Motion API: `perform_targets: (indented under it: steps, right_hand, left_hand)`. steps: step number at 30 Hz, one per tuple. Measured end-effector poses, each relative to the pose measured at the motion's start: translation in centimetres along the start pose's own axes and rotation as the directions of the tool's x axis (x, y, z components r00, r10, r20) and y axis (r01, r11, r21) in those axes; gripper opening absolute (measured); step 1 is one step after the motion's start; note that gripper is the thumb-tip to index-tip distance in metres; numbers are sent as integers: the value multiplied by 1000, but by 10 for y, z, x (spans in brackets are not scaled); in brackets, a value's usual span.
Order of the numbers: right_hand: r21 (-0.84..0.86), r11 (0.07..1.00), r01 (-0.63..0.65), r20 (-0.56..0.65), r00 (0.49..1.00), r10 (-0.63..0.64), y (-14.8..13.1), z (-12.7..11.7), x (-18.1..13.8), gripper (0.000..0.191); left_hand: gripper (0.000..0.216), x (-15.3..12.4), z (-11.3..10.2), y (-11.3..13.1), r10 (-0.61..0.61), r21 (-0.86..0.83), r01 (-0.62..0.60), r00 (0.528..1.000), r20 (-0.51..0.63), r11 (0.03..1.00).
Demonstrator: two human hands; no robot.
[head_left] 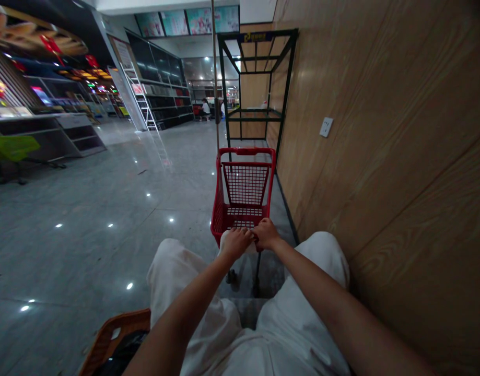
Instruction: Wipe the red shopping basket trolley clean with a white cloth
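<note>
In front of my knees stands a red plastic shopping cart (pixel 245 184), its handle on the far side and its gridded basket facing me. My left hand (pixel 238 242) bends over the basket's near rim with its fingers closed. Under and beside it shows a white piece (pixel 223 239) that looks like cloth, mostly covered by the hand. Close against it, my right hand (pixel 266 233) is curled around the near right corner of the rim. The undersides of both hands' fingers are hidden.
A wooden wall (pixel 381 130) with a socket (pixel 326 127) runs along my right. Beyond the cart stand a dark metal frame (pixel 256 119) and a thin pole (pixel 215 78). An orange basket (pixel 106 334) holding something black is at my lower left; a green cart (pixel 12 149) stands farther left.
</note>
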State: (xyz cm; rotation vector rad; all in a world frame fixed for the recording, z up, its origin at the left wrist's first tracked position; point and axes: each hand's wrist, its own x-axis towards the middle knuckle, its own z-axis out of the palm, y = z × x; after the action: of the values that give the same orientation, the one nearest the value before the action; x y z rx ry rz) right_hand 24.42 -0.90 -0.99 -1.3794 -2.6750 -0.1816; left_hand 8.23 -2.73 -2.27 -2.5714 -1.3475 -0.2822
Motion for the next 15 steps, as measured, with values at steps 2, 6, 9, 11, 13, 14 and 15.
perform_targets:
  steps: [2, 6, 9, 11, 13, 14, 15]
  right_hand:
    - [-6, 999, 39, 16, 999, -39, 5, -1, -1, 21]
    - [-27, 997, 69, 45, 997, -67, 15, -2, -1, 26]
    - [-36, 998, 42, 53, 998, -41, 16, -1, 2, 25]
    - [-30, 999, 18, 46, 999, -16, 14, 1, 4, 27]
    - [-21, 1000, 2, 38, 999, -2, 12, 4, 5, 28]
    - [-16, 1000, -2, 30, 1000, 3, 11, 5, 5, 27]
    - [-12, 1000, -7, 22, 1000, 7, 10, 5, 4, 25]
  left_hand:
    - [24, -2, -1, -12, 22, -7, -22, 999, 32, 1000]
    - [28, -16, -7, -55, -6, -17, 6, 1000, 24, 1000]
    - [26, -23, -9, -68, -39, -11, 39, 999, 1, 999]
    - [23, -21, -8, -58, -76, 6, 76, 997, 5, 997]
    - [20, -15, -5, -36, -98, 13, 98, 995, 9, 995]
    - [20, -10, -2, -23, -99, 7, 99, 995, 8, 995]
    - [20, -6, 0, -9, -97, -3, 97, 995, 5, 995]
